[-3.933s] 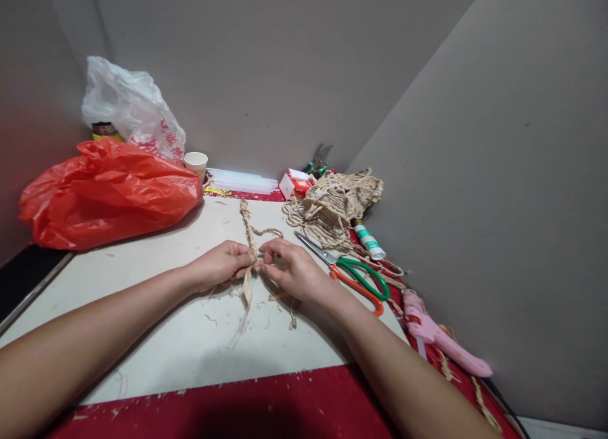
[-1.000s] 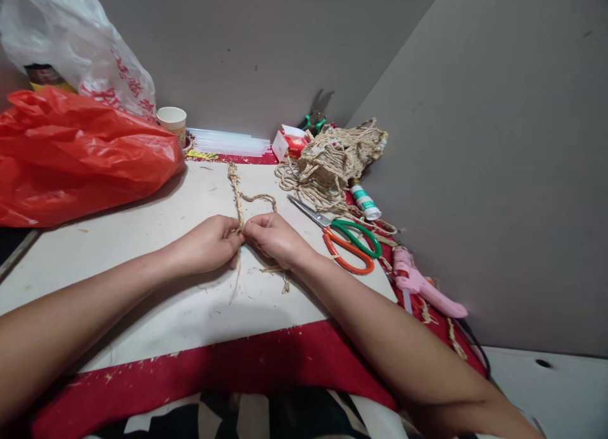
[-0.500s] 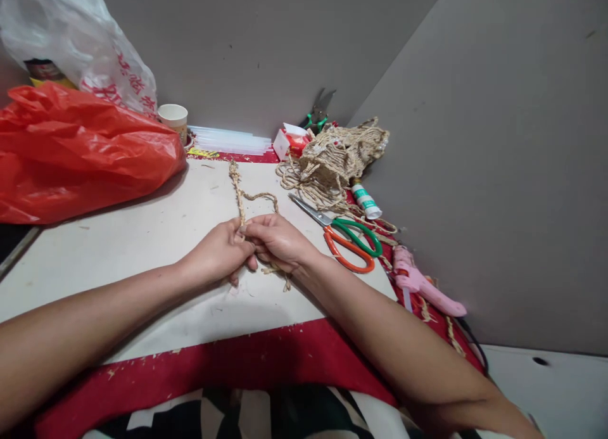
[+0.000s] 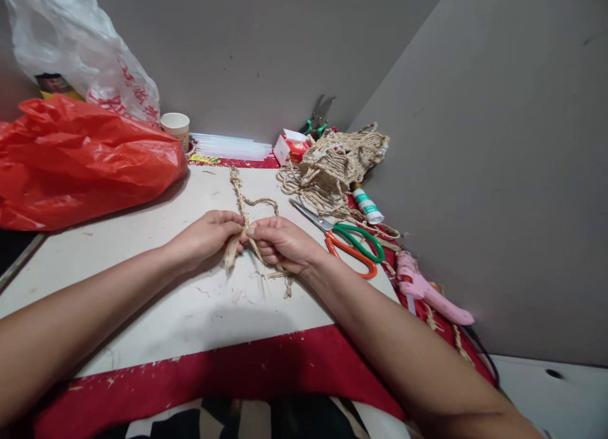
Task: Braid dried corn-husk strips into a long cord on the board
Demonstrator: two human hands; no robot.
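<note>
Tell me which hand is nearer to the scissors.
Right. The right hand is just left of the scissors; the left hand is farther left, beyond the right hand.

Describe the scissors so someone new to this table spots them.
Find the white board, then the heap of cord at its far right corner. Between that heap and the right hand lie the scissors: one handle loop green, the other orange, unlike the green-handled cutters behind.
</note>
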